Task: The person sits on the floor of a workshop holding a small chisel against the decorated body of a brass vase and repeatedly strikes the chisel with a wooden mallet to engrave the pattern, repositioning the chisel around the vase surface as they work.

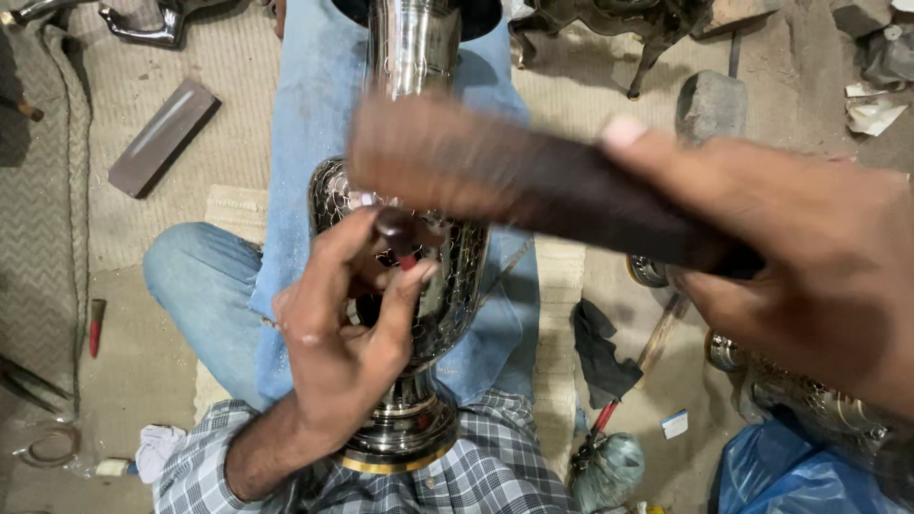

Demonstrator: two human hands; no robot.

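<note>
Polished metal against matt wood and cloth

The vase [419, 286] is glossy, mirror-bright metal with a chased, patterned belly; the dark mallet [533, 186] looks matt wood; the denim [314, 114] is soft blue cloth.

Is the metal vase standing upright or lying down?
Lying down: the metal vase rests lengthwise along the person's lap, base toward the shirt.

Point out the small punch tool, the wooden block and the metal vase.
small punch tool [398, 233], head view, its dark rounded head.
wooden block [533, 186], head view, mid-length of its dark face.
metal vase [462, 262], head view, patterned body.
</note>
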